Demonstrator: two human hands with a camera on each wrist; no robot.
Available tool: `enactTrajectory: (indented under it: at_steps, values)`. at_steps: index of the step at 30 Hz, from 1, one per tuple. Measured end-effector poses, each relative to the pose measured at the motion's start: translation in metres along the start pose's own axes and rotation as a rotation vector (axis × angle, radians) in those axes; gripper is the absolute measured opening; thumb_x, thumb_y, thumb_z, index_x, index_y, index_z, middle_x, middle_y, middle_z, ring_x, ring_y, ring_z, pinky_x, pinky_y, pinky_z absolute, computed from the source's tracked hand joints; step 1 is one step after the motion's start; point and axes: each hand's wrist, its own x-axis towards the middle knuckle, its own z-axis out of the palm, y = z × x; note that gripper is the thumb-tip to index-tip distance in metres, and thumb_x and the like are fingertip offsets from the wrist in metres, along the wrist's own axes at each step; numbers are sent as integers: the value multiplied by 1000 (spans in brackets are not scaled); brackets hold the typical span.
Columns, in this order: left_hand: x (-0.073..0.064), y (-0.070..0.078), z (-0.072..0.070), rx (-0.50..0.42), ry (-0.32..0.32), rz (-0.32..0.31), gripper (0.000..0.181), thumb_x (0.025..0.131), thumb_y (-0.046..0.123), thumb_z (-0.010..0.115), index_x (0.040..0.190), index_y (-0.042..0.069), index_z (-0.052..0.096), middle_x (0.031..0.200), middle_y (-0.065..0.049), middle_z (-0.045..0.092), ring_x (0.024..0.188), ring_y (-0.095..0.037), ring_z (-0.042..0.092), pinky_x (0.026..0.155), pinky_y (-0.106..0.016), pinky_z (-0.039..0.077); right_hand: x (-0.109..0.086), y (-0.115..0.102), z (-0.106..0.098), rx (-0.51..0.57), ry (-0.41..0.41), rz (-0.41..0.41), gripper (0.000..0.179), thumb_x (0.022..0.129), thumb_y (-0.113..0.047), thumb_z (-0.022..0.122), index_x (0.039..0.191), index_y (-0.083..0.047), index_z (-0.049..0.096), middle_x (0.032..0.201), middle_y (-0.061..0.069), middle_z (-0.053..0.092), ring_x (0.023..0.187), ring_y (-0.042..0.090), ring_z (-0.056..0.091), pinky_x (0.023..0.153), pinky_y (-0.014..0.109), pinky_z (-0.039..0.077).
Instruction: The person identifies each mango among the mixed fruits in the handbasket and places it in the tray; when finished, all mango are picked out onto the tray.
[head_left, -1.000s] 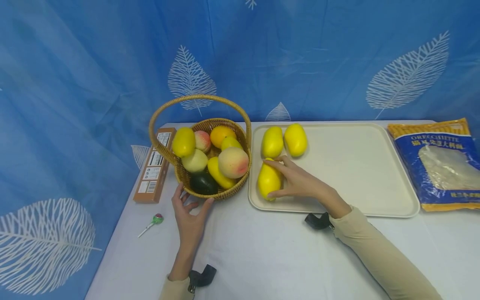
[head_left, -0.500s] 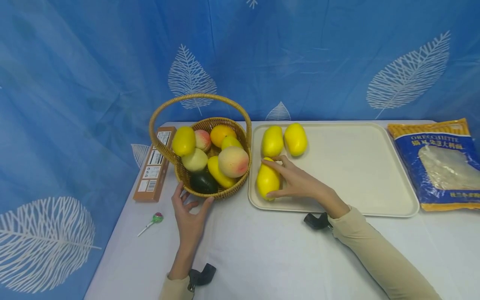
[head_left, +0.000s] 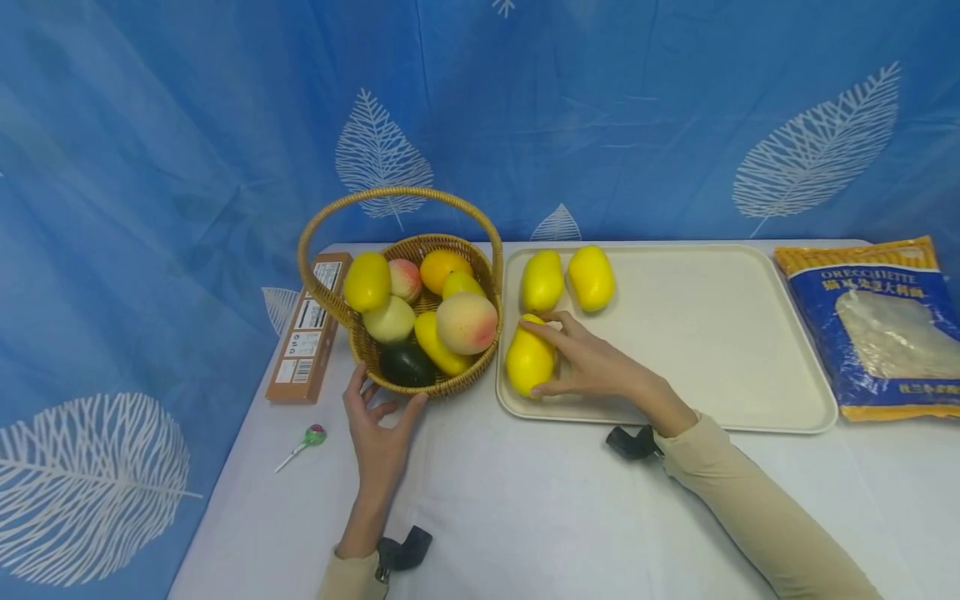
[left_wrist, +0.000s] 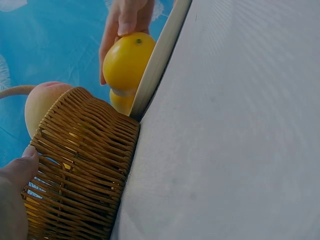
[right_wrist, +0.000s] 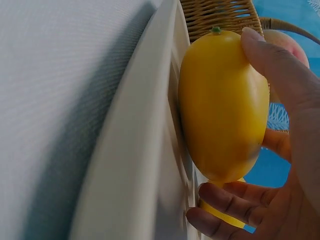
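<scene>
The right hand (head_left: pixel 592 358) pinches a yellow mango (head_left: pixel 529 357) between thumb and fingers, at the lower left of the tray (head_left: pixel 690 333), which fills the right of centre in the head frame. In the right wrist frame the thumb lies at the upper end of the mango, just beside its green stem mark, one finger goes behind it, and the others curl near its lower end. Whether its underside touches the tray I cannot tell. A second mango (head_left: pixel 542 281) and a third mango (head_left: pixel 592 277) lie in the tray's upper left corner, near each other.

The left hand (head_left: pixel 381 437) holds the basket (head_left: pixel 480 375), left of centre, from its lower left, thumb and forefinger spread along the outside; the left wrist frame shows the thumb's tip at the rim. The handle (head_left: pixel 401 193) arches above. Inside are a large peach (head_left: pixel 467 323) at the right, a smaller peach (head_left: pixel 405 281) higher up, an orange fruit (head_left: pixel 444 271), a pale fruit (head_left: pixel 389 321), a dark green fruit (head_left: pixel 406 364) at the bottom and several yellow fruits.

On the white worktop (head_left: pixel 525 508), a box (head_left: pixel 303 337) stands left of the basket, a lollipop (head_left: pixel 313 436) lies below it, and a blue bag (head_left: pixel 885 333) is at the right edge. A blue curtain (head_left: pixel 622 100) printed with white leaves hangs behind.
</scene>
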Motion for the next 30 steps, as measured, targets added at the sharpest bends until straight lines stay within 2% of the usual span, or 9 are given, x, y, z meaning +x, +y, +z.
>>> enactTrajectory:
  at_steps: [13, 22, 30]
  values:
    - [-1, 3, 0, -7, -5, -9, 86, 85, 11, 76, 151, 1, 22, 153, -21, 25, 132, -33, 41, 94, -48, 45, 0, 2, 0, -14, 7, -32, 91, 77, -51, 79, 153, -26, 33, 150, 18, 29, 122, 32, 47, 95, 50, 50]
    - [-1, 3, 0, -7, -3, 2, 86, 85, 11, 76, 151, 1, 22, 152, -23, 25, 132, -34, 41, 93, -47, 45, 1, 0, 3, -16, 31, -52, 91, 76, -49, 80, 152, -26, 35, 150, 18, 30, 126, 31, 44, 96, 52, 50]
    - [0, 2, 0, -8, 0, 13, 86, 84, 10, 76, 151, 1, 23, 152, -22, 26, 131, -34, 42, 92, -45, 46, 6, -2, 10, 4, 42, -63, 93, 75, -45, 83, 152, -21, 36, 151, 17, 30, 135, 34, 37, 107, 52, 42]
